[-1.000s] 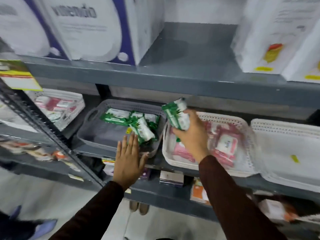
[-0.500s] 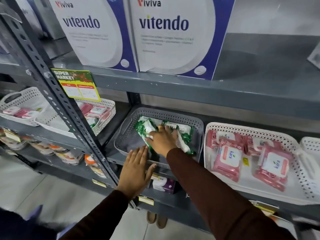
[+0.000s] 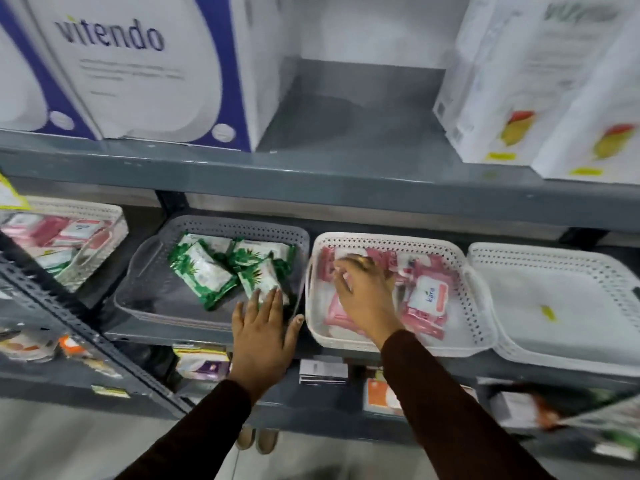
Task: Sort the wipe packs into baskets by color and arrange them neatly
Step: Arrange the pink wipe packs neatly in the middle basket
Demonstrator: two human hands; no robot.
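Grey shelving (image 3: pixel 311 188) holds three baskets side by side. Right hand (image 3: pixel 367 292) reaches into the white basket (image 3: pixel 388 239) over pink wipe packs (image 3: pixel 427 296); its grip is blurred, unclear. Left hand (image 3: pixel 265 327) lies flat and open at the grey basket (image 3: pixel 235 225) rim, fingertips touching green wipe packs (image 3: pixel 204 271). An empty-looking white basket (image 3: pixel 554 258) sits right.

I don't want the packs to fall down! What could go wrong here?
The grey basket sits right at the shelf edge; the left hand pressing its front rim might tip or slide it. The green packs lie crooked and piled, so they may slip around. The right hand reaching among the pink packs could mess up their order.
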